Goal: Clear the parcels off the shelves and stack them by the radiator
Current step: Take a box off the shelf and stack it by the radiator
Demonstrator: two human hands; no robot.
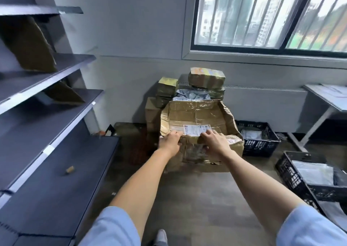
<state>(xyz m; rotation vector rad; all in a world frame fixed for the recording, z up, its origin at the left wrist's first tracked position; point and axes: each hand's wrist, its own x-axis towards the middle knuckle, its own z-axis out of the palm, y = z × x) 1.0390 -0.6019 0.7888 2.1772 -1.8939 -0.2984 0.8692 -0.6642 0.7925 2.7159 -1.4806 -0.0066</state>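
**Big box held at the parcel stack**

Our 2 bare arms reach forward. Our left hand (170,140) and right hand (216,141) both grip the near top edge of a battered cardboard box (197,118), beside its white label (196,129). It sits against stacked parcels (206,77) before the radiator (262,95). 2 parcels (28,46) lean on the shelves (56,76) at left.
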